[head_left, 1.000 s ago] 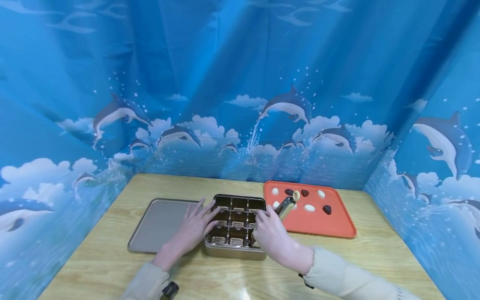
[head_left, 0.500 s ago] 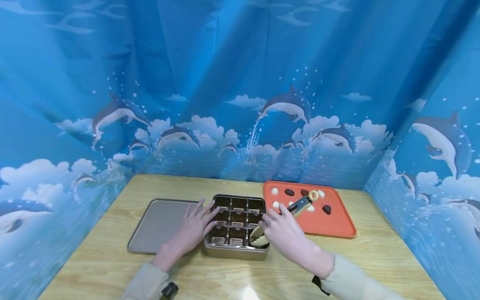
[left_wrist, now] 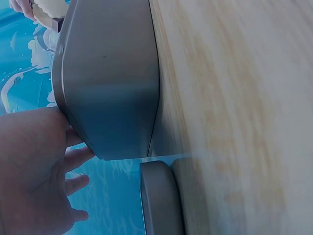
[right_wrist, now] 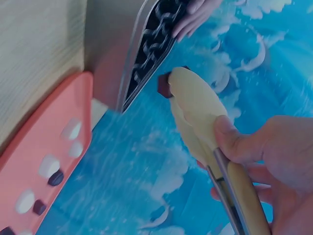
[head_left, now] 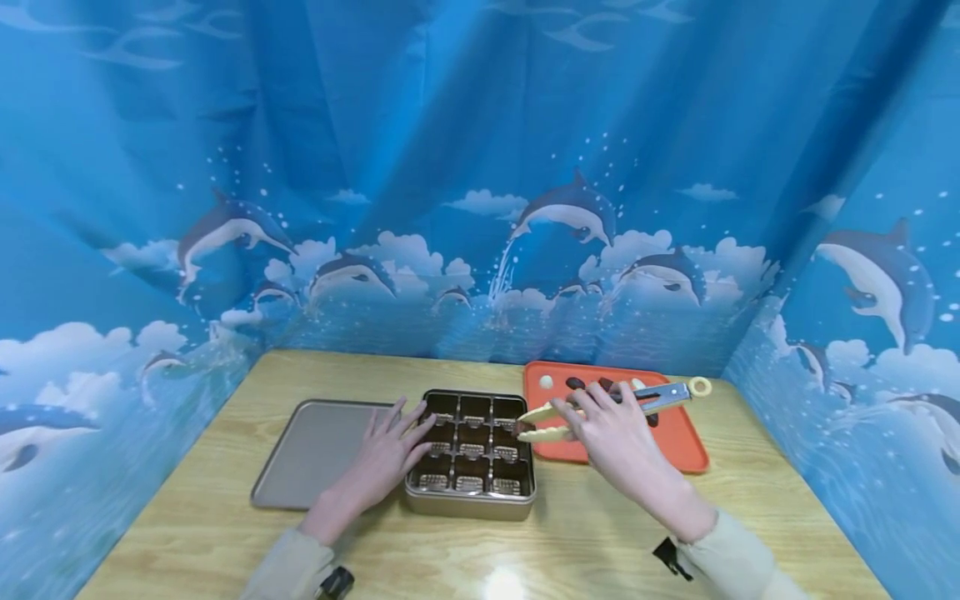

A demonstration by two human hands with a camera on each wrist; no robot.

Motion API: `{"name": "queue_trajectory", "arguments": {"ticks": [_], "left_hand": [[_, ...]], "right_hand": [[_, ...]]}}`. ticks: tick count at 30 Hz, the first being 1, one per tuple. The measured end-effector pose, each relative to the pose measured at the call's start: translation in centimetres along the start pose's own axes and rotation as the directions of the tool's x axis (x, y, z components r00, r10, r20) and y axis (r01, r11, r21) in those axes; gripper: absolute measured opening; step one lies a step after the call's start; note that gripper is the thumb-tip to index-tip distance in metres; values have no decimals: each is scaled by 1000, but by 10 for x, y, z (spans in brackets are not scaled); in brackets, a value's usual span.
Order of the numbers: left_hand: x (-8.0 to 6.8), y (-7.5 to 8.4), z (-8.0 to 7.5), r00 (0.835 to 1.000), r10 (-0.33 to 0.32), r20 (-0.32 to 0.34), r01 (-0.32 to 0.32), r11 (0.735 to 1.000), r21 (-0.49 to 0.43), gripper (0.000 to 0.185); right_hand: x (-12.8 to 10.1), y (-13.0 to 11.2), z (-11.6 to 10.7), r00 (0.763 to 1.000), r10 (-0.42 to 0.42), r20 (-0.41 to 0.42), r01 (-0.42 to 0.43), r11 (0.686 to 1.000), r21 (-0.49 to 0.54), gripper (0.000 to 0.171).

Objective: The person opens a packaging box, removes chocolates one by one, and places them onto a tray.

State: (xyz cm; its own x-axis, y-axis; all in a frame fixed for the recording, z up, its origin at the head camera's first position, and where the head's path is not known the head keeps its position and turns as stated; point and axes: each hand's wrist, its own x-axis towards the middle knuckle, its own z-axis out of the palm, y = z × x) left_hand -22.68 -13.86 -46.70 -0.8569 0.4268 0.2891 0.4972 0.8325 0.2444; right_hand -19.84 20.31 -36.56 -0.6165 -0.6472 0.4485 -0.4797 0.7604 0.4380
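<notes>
The right hand (head_left: pixel 617 433) is gripping cream-tipped metal tongs (head_left: pixel 611 403) by the handle, and the tips are pinching a small dark brown chocolate piece (right_wrist: pixel 165 84) just above the right edge of the gold metal nine-cell mould tin (head_left: pixel 471 450), beside the orange plastic tray (head_left: pixel 678 446) of dark and white pieces. The left hand (head_left: pixel 382 454) is resting flat, fingers spread, on the tin's left rim, near the grey flat tray (head_left: pixel 315 450) on the wooden tabletop (head_left: pixel 600 542). The piece looks light, hard and probably slippery, so a gentle, centred squeeze across its flat sides seems wisest.
</notes>
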Motion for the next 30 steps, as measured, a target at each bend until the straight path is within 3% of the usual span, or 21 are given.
{"name": "queue_trajectory", "arguments": {"ticks": [8, 13, 23, 30], "left_hand": [[-1, 0, -1, 1000, 4, -7, -4, 1000, -2, 50], [0, 1, -2, 1000, 4, -1, -4, 1000, 2, 50], [-1, 1, -1, 1000, 1, 17, -2, 1000, 9, 50], [-2, -1, 1, 1000, 13, -20, -13, 1000, 18, 49]], "right_hand": [[-11, 21, 20, 994, 107, 1, -107, 993, -46, 48], [-17, 25, 38, 993, 111, 33, -108, 990, -91, 36], [-23, 17, 66, 976, 100, 192, -81, 991, -105, 29], [-23, 17, 69, 974, 112, 196, -98, 992, -82, 30]]}}
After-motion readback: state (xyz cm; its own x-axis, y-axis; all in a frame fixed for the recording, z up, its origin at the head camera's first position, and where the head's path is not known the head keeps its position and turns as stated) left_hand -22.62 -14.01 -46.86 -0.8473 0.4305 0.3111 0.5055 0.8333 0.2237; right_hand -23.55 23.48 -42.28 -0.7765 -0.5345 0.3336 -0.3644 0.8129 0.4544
